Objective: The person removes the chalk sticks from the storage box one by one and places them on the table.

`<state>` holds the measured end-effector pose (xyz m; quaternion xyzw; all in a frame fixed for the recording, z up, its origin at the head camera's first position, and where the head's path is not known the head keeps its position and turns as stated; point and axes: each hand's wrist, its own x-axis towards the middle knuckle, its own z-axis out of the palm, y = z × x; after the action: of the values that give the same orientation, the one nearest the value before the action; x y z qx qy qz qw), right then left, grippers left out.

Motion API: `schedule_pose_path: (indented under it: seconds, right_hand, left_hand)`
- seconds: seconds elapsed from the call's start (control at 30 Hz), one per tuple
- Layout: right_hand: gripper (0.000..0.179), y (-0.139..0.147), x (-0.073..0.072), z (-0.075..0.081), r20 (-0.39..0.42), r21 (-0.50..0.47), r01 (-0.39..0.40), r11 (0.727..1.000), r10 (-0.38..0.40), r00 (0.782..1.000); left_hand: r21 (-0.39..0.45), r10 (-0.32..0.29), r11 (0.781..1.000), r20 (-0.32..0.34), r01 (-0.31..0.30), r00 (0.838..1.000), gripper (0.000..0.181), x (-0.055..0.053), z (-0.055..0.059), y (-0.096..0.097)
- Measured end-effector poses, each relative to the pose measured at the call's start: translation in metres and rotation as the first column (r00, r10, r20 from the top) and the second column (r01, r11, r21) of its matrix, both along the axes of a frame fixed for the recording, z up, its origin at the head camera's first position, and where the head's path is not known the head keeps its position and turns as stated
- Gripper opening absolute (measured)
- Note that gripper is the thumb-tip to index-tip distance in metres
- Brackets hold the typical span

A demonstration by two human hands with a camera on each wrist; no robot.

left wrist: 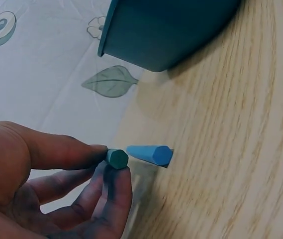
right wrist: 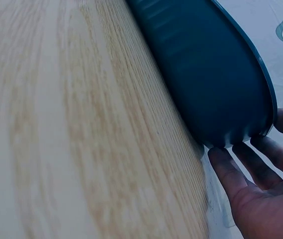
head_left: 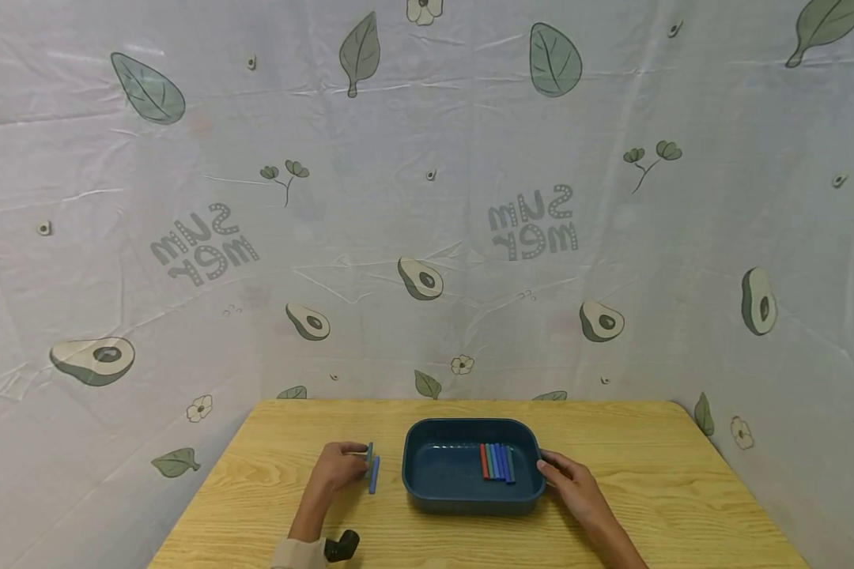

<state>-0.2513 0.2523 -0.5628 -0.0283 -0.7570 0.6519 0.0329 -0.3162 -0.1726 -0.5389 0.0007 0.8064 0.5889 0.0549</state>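
Note:
My left hand (head_left: 338, 465) pinches a green hexagonal chalk stick (left wrist: 118, 159) between thumb and fingers. Close beside it, a blue chalk stick (head_left: 374, 476) lies on the table, left of a dark blue rectangular tray (head_left: 462, 506). My right hand (head_left: 568, 477) holds the tray at its right end, thumb at the rim and fingers against the outer wall. Inside the tray, toward the right, several chalk sticks (head_left: 498, 462) lie side by side: one red, the others green and blue. Dark smudges cover the left fingertips.
The wooden table (head_left: 612, 431) carries everything. A black object (head_left: 342, 545) sits by the left cuff. Behind the table hangs a pale curtain (head_left: 370, 205) printed with leaves and avocados.

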Motion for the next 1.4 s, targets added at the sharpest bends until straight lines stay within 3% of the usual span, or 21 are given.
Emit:
schedule_pose_path:
  seconds: [0.43,0.7,1.0,1.23,1.4]
  right_hand:
    - [0.051,-0.002,0.001,0.002,0.023,-0.019,0.016,1.000,-0.015,1.000]
    - [0.052,-0.002,0.001,0.002,0.012,-0.014,0.011,1.000,-0.011,1.000]
    - [0.052,-0.002,0.000,0.003,0.017,-0.032,0.007,0.999,-0.006,1.000]
    - [0.052,-0.002,-0.001,0.003,0.017,0.003,0.011,1.000,-0.011,1.000]
    - [0.053,-0.002,0.000,0.004,0.016,-0.023,0.002,1.000,-0.002,1.000]
  left_hand:
    - [-0.158,0.037,0.986,-0.070,-0.048,0.997,0.037,0.001,-0.006,0.006]
    - [-0.296,0.068,0.949,-0.139,-0.107,0.988,0.031,0.001,-0.007,0.009]
    - [-0.296,0.054,0.950,-0.161,-0.100,0.986,0.032,0.002,-0.010,0.010]
    - [-0.273,0.035,0.959,-0.144,-0.074,0.989,0.033,0.003,-0.010,0.010]
    - [-0.262,0.036,0.962,-0.132,-0.069,0.991,0.033,0.004,-0.010,0.010]
